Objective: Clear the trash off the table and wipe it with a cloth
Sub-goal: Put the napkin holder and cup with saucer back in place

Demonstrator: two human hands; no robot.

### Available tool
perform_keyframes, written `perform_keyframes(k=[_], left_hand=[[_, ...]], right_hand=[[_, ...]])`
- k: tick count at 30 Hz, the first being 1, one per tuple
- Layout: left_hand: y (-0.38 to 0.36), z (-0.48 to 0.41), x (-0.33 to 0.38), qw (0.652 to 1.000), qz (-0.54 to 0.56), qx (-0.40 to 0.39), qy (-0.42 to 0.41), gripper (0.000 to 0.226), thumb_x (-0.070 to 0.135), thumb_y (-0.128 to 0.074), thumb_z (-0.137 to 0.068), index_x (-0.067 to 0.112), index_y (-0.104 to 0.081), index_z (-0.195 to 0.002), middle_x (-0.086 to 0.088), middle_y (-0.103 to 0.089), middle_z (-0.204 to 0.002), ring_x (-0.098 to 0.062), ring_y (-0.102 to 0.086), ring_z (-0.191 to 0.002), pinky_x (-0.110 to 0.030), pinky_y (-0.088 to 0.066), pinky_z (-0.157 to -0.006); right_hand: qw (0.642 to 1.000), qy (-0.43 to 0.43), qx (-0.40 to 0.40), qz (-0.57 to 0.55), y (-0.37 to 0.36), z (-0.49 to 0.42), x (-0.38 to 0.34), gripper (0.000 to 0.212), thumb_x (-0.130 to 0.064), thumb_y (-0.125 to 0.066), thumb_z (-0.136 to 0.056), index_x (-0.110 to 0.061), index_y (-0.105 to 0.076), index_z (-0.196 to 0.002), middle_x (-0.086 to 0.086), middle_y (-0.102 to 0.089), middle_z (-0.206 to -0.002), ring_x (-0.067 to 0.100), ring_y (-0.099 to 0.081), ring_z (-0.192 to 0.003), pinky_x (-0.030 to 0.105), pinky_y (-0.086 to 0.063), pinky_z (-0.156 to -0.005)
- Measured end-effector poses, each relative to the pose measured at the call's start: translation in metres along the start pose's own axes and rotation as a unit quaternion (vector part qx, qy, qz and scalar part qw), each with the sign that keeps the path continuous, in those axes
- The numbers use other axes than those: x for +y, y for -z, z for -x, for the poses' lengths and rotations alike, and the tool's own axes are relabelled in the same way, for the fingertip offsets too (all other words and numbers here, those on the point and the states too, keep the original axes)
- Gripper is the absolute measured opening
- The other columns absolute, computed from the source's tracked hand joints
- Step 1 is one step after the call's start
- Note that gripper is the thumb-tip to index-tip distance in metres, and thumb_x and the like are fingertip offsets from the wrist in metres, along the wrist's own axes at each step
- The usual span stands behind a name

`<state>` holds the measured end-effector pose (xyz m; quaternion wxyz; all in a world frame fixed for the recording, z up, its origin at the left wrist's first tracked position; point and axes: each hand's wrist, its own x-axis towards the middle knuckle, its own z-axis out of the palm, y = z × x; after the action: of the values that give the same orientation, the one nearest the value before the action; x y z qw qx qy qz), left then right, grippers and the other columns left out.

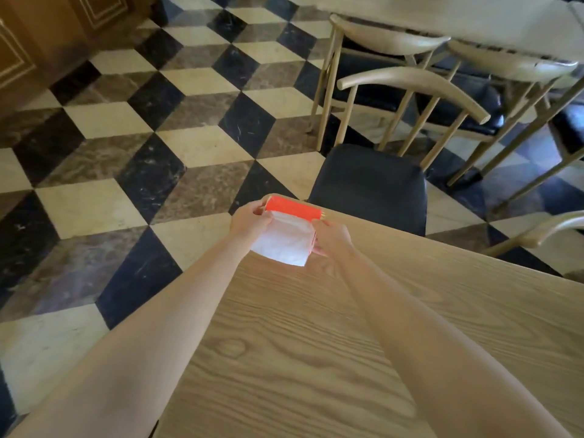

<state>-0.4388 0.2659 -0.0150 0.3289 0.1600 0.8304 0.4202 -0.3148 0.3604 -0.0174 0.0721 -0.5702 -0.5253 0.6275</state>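
A red and white paper carton (289, 230) is held at the far corner of the light wooden table (331, 343). My left hand (249, 221) grips its left edge, fingers curled round the red top. On the other side, my right hand (331, 237) grips the carton's right edge. The white face of the carton points toward me, its lower end just above the tabletop. I see no cloth in view.
A chair with a black seat (369, 191) and a pale wooden back stands just beyond the table corner. More chairs (395, 42) and another table (474, 20) stand at the back right. Checkered tile floor (126, 153) lies to the left.
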Motion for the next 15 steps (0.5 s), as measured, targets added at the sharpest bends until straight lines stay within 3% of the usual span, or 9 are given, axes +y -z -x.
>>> perform_keyframes(k=[3,8,12,15], left_hand=[[-0.002,0.0,-0.005,1.0,-0.014,-0.011,-0.013,0.038,0.024,-0.053,-0.09,0.019,-0.056,-0.128,-0.003,-0.063,-0.119,-0.022,-0.057,-0.111,-0.04,-0.047,-0.097],[0.001,0.003,-0.007,0.999,-0.017,-0.012,-0.045,0.04,0.022,-0.051,-0.091,0.023,-0.053,-0.13,0.009,-0.06,-0.111,-0.011,-0.054,-0.103,-0.024,-0.041,-0.083],[0.008,0.011,0.003,0.989,-0.09,0.031,-0.111,0.044,0.023,-0.05,-0.093,0.018,-0.047,-0.136,0.002,-0.056,-0.133,-0.015,-0.051,-0.122,-0.027,-0.04,-0.099],[0.006,0.022,0.012,0.937,-0.251,0.021,-0.243,0.045,0.015,-0.051,-0.091,0.016,-0.047,-0.136,-0.003,-0.052,-0.137,-0.021,-0.045,-0.129,-0.032,-0.039,-0.103]], right_hand=[[0.999,0.012,-0.007,0.041,-0.002,-0.007,0.004,0.018,-0.023,-0.046,-0.093,-0.016,-0.06,-0.083,0.007,-0.063,-0.09,0.031,-0.065,-0.098,0.045,-0.052,-0.094],[0.994,0.034,-0.031,0.1,0.005,-0.009,0.005,0.024,-0.033,-0.045,-0.094,-0.018,-0.062,-0.1,0.006,-0.068,-0.101,0.028,-0.066,-0.099,0.046,-0.053,-0.091],[0.991,0.043,-0.029,0.127,0.012,-0.005,0.001,0.038,-0.034,-0.046,-0.093,-0.005,-0.061,-0.114,0.007,-0.058,-0.091,0.022,-0.058,-0.086,0.047,-0.051,-0.095],[0.983,0.047,-0.06,0.166,0.027,0.002,-0.004,0.038,-0.03,-0.05,-0.093,-0.004,-0.056,-0.121,0.004,-0.052,-0.1,0.021,-0.054,-0.093,0.04,-0.049,-0.094]])
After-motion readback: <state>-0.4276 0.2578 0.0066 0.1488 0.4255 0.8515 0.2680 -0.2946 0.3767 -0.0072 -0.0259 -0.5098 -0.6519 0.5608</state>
